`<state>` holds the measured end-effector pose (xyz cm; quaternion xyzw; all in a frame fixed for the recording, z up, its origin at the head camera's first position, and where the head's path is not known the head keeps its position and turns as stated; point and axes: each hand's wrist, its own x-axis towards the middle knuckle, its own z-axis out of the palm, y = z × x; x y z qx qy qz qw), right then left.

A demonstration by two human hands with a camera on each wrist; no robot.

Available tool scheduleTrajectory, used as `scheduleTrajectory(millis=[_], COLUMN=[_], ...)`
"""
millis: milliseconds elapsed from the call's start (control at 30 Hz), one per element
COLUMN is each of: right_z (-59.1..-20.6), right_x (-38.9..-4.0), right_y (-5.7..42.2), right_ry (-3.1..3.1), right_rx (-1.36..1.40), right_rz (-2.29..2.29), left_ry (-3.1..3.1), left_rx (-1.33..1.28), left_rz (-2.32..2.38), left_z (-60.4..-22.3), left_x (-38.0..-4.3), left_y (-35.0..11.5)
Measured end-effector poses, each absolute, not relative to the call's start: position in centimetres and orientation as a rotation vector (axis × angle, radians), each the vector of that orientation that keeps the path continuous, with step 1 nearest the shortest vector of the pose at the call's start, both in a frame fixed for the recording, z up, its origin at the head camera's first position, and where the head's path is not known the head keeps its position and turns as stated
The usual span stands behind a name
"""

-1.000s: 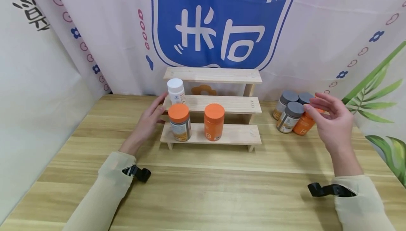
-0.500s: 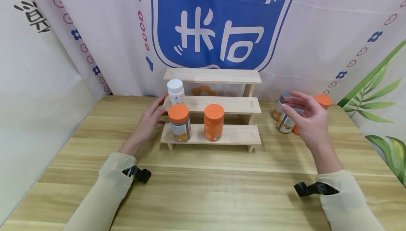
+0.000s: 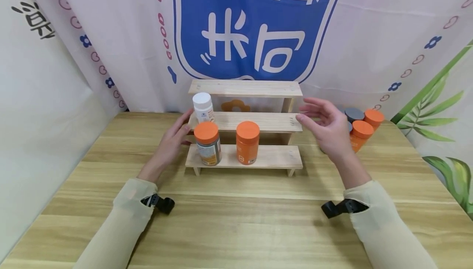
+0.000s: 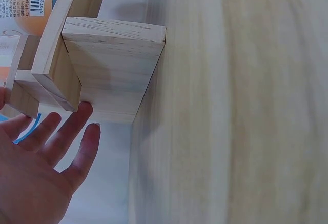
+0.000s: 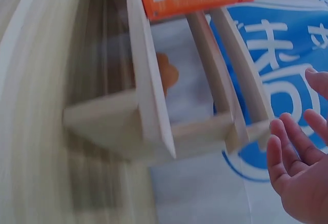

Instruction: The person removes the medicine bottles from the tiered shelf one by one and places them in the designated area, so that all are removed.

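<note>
A three-tier wooden display rack [image 3: 273, 122] stands at the middle of the back edge of the bench [image 3: 240, 219], its lowest tier facing the front edge. The left hand [image 3: 168, 143] is at the rack's left end, its fingers spread; in the left wrist view they fan out against the ends of the boards (whether every fingertip touches the wood I cannot tell). The right hand [image 3: 327, 127] is raised by the right end of the middle tier, fingers apart and loosely bent, thumb toward the board; contact there is unclear.

A white-capped white bottle [image 3: 202, 108] stands upright at the left end of the middle tier. On the lowest tier, a grey jar with an orange cap [image 3: 208, 143] stands near the left end, and an orange jar [image 3: 247, 143] stands upright near the middle, apart from it. Toward the bench's back right corner, two orange-capped jars [image 3: 359, 135] sit close beside grey-capped jars [image 3: 354, 114], partly hidden by the right hand. Behind the back edge hangs a white curtain [image 3: 129, 47] with a blue panel [image 3: 188, 18] bearing white characters.
</note>
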<state>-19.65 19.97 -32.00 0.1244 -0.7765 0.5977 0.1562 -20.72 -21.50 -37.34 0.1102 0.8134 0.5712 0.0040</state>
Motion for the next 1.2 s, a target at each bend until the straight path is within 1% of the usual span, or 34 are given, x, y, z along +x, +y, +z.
scheduleTrajectory(millis=[433, 767, 1200], right_z=[-29.9, -28.9, -26.8], right_x=[-20.9, -21.4, -21.9], right_y=[15.0, 11.7, 8.8], right_ry=[-2.284, -2.432, -2.556], right_rx=[0.511, 0.654, 0.697], right_rz=[1.774, 1.709, 1.629], left_ry=[2.549, 2.550, 2.527], left_rx=[0.352, 0.356, 0.344], left_rz=[1.787, 1.784, 1.800], left_z=[-37.1, -37.4, -37.2], left_x=[-20.7, -20.8, -20.4], left_y=[-21.5, -21.6, -21.5])
